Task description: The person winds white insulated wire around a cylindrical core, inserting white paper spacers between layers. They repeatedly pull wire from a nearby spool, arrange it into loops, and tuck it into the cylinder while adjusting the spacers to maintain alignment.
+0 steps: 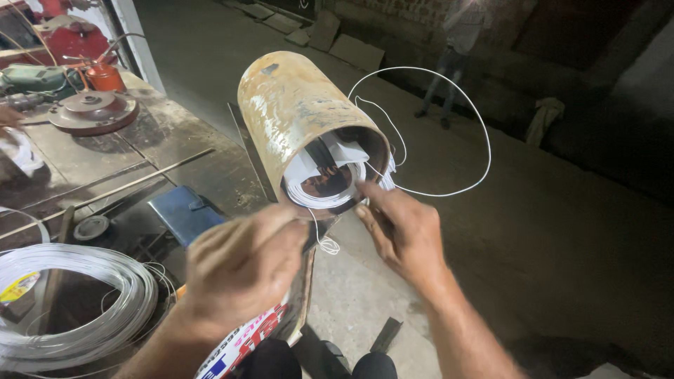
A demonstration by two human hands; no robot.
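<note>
A rusty metal cylinder (295, 116) lies on its side with its open end facing me, holding white windings and white paper strips (326, 175) inside. My left hand (239, 270) is closed below the opening, its fingers curled near the rim. My right hand (404, 231) pinches a thin white string (449, 189) at the cylinder's lower right edge. The string loops wide to the right and back into the opening. A short knotted end (324, 244) dangles between my hands.
A coil of silver wire (77, 302) lies on the worn workbench (175, 133) at left, beside a blue block (184, 210), metal rods, a round metal disc (91, 111) and an orange oil can (104, 74). A person (453, 60) stands on the concrete floor behind.
</note>
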